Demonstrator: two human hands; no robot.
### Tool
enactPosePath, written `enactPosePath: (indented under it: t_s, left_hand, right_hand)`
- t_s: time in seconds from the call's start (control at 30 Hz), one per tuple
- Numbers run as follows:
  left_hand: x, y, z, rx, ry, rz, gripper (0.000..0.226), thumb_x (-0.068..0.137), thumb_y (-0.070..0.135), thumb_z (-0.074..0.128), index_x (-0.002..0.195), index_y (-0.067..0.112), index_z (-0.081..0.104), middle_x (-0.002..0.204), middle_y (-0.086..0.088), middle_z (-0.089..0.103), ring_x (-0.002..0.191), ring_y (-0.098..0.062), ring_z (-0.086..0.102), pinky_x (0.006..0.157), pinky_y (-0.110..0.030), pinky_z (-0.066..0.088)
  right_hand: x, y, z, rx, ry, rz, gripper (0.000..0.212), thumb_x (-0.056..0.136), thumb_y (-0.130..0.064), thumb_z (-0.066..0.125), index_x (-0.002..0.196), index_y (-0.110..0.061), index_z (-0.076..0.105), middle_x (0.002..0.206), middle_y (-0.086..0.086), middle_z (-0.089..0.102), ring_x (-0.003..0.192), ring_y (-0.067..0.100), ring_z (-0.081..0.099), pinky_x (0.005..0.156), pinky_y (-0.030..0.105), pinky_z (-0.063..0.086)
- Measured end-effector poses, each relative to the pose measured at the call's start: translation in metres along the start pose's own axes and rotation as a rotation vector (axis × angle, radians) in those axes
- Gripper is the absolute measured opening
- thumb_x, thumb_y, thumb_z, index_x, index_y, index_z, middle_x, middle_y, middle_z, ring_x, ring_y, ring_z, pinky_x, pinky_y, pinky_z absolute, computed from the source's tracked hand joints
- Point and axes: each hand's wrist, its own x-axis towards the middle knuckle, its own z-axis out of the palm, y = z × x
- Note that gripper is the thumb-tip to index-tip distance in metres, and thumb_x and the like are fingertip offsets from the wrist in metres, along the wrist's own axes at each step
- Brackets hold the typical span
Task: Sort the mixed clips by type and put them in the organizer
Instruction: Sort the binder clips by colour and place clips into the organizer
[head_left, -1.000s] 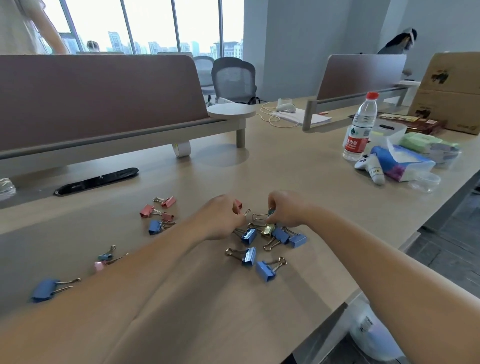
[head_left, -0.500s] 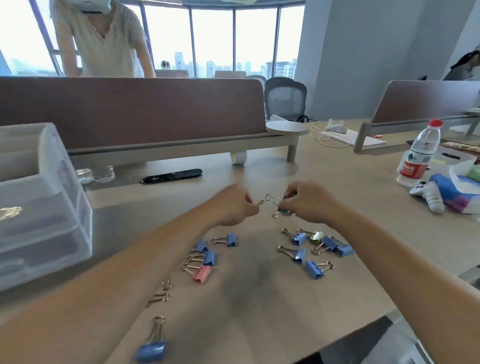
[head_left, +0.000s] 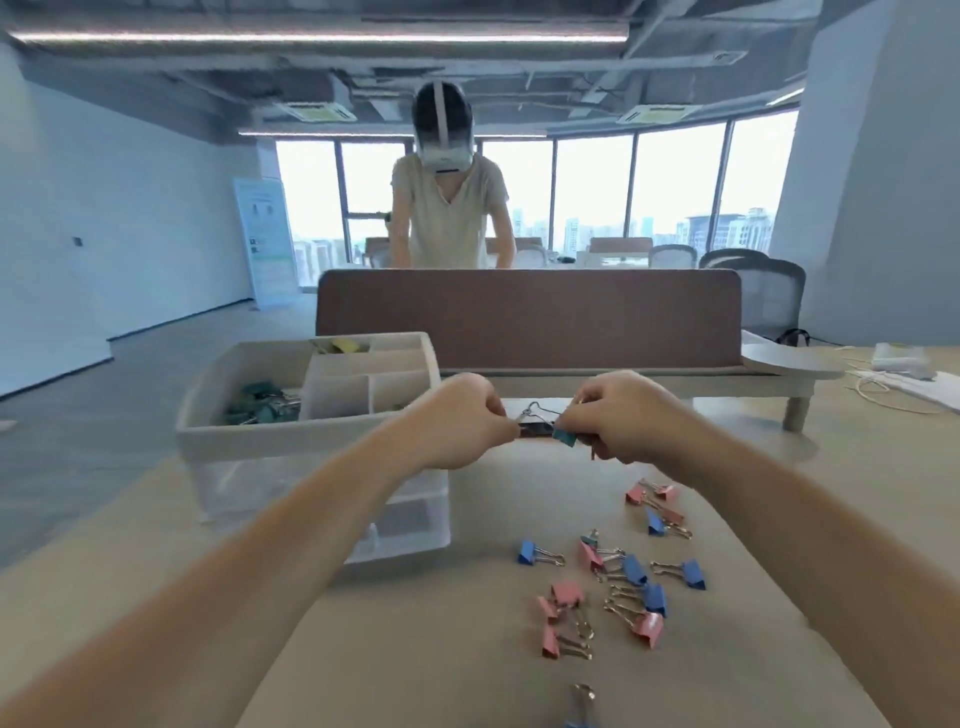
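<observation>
Both my hands are raised above the desk, close together. My right hand pinches a teal binder clip, and my left hand pinches the wire handle that sticks out of it. Below them, several blue and pink binder clips lie scattered on the desk. The white organizer stands to the left, with several open compartments on top. Green clips fill its left compartment, and a yellow item lies in a back one.
A brown desk divider runs behind my hands, and a person with a headset stands beyond it. A round white shelf juts out at the right, with cables and papers further right. The organizer has clear drawers below.
My view swung left and up, bringing the organizer and the person opposite into sight. My hands lifted off the pile together, still pinching one clip between them.
</observation>
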Motion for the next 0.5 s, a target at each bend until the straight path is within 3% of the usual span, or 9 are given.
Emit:
enactPosePath:
  t_s: [0.17,0.27,0.4,0.5]
  left_hand:
    - [-0.022,-0.056,-0.069,0.039,0.139,-0.091,0.024,0.088,0.036,0.061,0.090,0.012,0.068,0.085,-0.003,0.069,0.070,-0.015,0.060,0.060,-0.025,0.043]
    - [-0.029,-0.088,-0.103,0.124,0.232,-0.171,0.021,0.088,0.028,0.061,0.085,0.010,0.070,0.080,-0.004,0.069,0.069,-0.017,0.058,0.052,-0.018,0.039]
    - [-0.023,-0.132,-0.132,0.194,0.258,-0.271,0.019,0.086,0.018,0.057,0.073,0.005,0.061,0.068,-0.006,0.056,0.062,-0.019,0.049,0.051,-0.027,0.034]
    - [-0.008,-0.157,-0.139,0.249,0.261,-0.329,0.018,0.091,0.019,0.056,0.089,0.003,0.061,0.086,-0.013,0.062,0.076,-0.024,0.057,0.059,-0.027,0.035]
  right_hand:
    - [0.026,-0.072,0.042,0.115,-0.051,-0.091,0.019,0.082,-0.018,0.067,0.083,0.001,0.067,0.057,0.006,0.058,0.044,0.013,0.046,0.044,0.021,0.037]
    - [0.043,-0.108,0.065,0.158,-0.088,-0.130,0.016,0.083,-0.016,0.067,0.081,0.000,0.067,0.057,0.005,0.057,0.041,0.012,0.043,0.041,0.020,0.035]
    - [0.068,-0.151,0.093,0.169,-0.125,-0.168,0.012,0.083,-0.015,0.067,0.075,-0.007,0.064,0.060,0.005,0.057,0.046,0.014,0.045,0.041,0.020,0.035]
    - [0.087,-0.174,0.114,0.173,-0.137,-0.161,0.010,0.082,-0.017,0.065,0.080,-0.007,0.066,0.063,0.007,0.057,0.046,0.016,0.045,0.042,0.021,0.033]
